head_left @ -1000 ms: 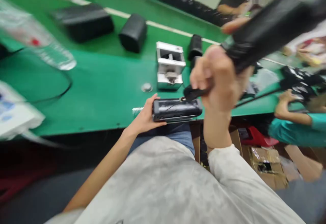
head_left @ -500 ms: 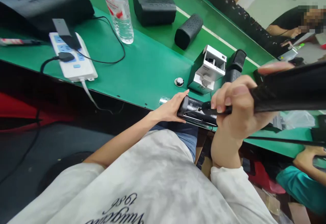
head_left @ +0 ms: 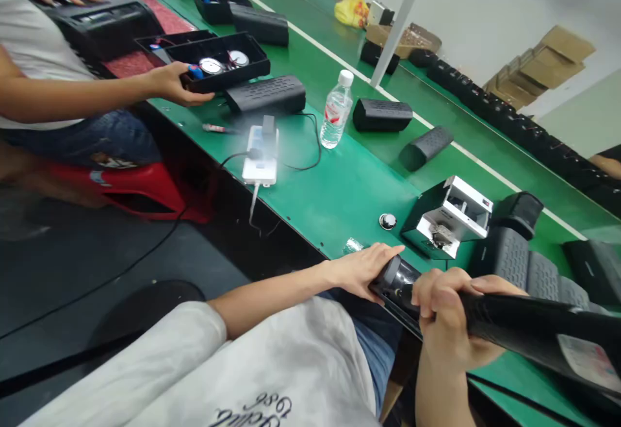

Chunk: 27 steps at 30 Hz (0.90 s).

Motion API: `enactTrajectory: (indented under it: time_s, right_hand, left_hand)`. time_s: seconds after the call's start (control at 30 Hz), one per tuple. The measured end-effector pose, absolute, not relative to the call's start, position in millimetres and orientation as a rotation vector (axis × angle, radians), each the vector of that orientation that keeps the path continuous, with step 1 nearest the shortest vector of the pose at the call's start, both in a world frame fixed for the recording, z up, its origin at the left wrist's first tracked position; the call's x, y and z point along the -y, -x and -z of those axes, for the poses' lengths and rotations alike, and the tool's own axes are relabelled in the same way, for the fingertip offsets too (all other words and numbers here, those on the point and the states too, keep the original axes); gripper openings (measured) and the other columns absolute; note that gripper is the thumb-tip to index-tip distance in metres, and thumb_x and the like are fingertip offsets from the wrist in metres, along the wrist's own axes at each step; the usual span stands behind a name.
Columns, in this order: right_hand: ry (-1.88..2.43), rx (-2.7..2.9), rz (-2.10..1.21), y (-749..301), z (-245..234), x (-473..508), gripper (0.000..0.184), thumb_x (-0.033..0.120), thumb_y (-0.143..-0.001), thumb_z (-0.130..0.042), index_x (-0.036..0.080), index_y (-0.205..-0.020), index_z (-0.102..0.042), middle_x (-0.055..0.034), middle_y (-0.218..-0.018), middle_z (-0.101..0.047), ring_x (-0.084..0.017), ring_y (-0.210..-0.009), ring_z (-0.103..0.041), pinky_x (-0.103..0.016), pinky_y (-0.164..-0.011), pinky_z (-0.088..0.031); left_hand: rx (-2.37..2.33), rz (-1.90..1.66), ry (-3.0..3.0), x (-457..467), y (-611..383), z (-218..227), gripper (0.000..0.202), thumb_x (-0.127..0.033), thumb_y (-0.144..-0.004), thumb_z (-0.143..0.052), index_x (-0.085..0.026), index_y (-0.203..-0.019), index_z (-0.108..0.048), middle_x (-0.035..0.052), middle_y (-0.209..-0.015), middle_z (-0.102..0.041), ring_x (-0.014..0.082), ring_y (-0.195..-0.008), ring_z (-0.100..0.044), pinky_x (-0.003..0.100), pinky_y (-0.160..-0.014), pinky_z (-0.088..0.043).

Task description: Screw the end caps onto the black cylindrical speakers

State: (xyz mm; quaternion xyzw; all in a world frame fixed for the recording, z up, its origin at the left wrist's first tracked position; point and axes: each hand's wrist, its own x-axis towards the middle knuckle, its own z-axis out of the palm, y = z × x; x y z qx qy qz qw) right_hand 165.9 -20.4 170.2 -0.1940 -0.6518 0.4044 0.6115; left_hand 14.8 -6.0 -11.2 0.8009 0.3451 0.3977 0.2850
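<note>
Head view: left hand (head_left: 361,273) in wide grip on black device (head_left: 402,276), right hand (head_left: 451,310) tight around black tool (head_left: 526,320).

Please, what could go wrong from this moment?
The black tool in the right hand points at the black device near the left hand; a slip might injure it. The device sits at the table's edge and might fall if released. A white cable hanging over the edge could be snagged.
</note>
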Motion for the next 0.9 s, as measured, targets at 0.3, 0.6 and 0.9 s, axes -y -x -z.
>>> enactTrajectory:
  time_s: [0.3,0.6,0.9]
  right_hand:
    - [0.535,1.574,-0.888,-157.4,-162.2,13.2,0.029,0.028,-0.103,-0.082,0.032,-0.12,-0.059,0.0094,-0.071,-0.059,-0.016,-0.048,-0.057,-0.03,-0.05,-0.053]
    - [0.307,1.486,-0.669,-189.7,-247.2,-44.5,0.034,0.024,-0.102,-0.081,0.032,-0.132,-0.067,0.0111,-0.071,-0.053,-0.012,-0.048,-0.055,-0.028,-0.042,-0.047]
    - [0.49,1.42,-0.358,-212.7,-204.3,-180.5,0.061,0.057,-0.087,-0.105,0.035,-0.119,-0.057,0.0176,-0.082,-0.056,0.001,-0.05,-0.04,-0.019,-0.043,-0.04]
  left_hand:
    - [-0.921,-1.052,-2.066,5.1,-6.2,9.1,0.149,-0.043,-0.078,-0.107,-0.028,-0.189,-0.008,0.0269,-0.174,-0.048,0.0507,-0.158,-0.054,0.074,-0.13,-0.051]
    - [-0.986,-0.942,-2.061,4.8,4.6,2.1,0.147,-0.043,-0.085,-0.103,-0.028,-0.188,0.001,0.0282,-0.183,-0.037,0.049,-0.172,-0.044,0.072,-0.14,-0.043]
    - [-1.022,-0.894,-2.017,6.7,7.2,-2.2,0.152,-0.045,-0.083,-0.106,-0.031,-0.188,0.003,0.0263,-0.18,-0.042,0.0476,-0.171,-0.046,0.07,-0.139,-0.044]
